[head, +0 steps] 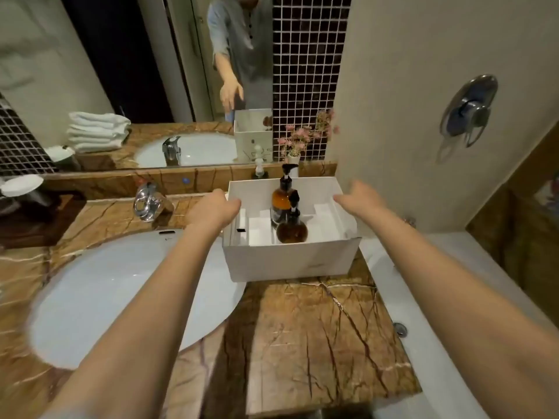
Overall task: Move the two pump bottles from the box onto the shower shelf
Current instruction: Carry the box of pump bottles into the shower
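box (290, 261): white | back pump bottle (280, 204), front pump bottle (292, 230): amber, black pumps | counter (317, 328): brown marble, dark and pale veins | sink (106, 291): white | wall tiles (302, 71): dark squares, white grid | flowers (302, 137): pink

Warm indoor light, moderate level. Darkest zone: doorway reflected in mirror (121, 55), up-left of box (290, 261). Box front wall is brightest surface, near clipping. Dark shadow band on marble counter (317, 328) directly below box, longer shadow below-left. Specular glints on chrome tap (148, 202) left of box. Wide-angle bowing grows away from box. Overall soft focus, far corners smeared.
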Demonstrator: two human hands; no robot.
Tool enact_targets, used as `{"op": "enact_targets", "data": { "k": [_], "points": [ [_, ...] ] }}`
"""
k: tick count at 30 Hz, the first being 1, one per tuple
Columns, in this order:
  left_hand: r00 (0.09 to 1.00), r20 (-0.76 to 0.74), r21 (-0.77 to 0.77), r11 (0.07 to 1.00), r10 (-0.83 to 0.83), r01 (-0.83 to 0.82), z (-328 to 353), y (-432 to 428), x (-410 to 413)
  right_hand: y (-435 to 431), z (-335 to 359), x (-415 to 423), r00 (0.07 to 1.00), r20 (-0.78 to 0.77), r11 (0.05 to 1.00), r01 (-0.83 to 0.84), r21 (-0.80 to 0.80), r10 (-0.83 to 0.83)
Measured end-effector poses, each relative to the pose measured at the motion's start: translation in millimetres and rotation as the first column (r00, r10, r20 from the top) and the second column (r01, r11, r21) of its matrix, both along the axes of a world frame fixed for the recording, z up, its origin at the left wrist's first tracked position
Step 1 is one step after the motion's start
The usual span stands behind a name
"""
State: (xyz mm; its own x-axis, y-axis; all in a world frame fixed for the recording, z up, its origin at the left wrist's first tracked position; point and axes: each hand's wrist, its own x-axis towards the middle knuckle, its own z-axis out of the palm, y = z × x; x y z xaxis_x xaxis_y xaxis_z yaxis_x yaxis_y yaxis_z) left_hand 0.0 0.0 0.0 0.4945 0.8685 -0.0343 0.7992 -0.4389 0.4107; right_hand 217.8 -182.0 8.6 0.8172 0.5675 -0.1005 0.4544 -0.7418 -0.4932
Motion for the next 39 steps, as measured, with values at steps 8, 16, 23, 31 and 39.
{"op": "enact_targets", "data": {
  "k": [8,16,23,31,39],
  "points": [
    [0.995,0.012,-0.038,0.995,0.095,-0.094,-46,20,25,7,-56,25,0.985,-0.139,0.992,0.086,-0.097,-0.099],
    [0.995,-0.087,0.001,0.999,0.047,-0.047,-61,28,20,13,-72,34,0.996,-0.019,0.988,0.087,-0.126,-0.09],
    [0.995,-0.086,0.07,0.997,0.051,-0.045,-62,28,23,14,-67,33,0.995,0.002,0.985,0.096,-0.144,-0.096],
    [0.998,-0.042,0.021,0.999,0.041,-0.04,-52,29,20,14,-55,33,0.995,0.025,0.986,0.103,-0.131,-0.101],
    [0.999,0.028,0.098,0.995,0.02,-0.022,10,25,11,7,8,31,0.996,0.063,0.994,0.065,-0.089,-0.059]
  ]
}}
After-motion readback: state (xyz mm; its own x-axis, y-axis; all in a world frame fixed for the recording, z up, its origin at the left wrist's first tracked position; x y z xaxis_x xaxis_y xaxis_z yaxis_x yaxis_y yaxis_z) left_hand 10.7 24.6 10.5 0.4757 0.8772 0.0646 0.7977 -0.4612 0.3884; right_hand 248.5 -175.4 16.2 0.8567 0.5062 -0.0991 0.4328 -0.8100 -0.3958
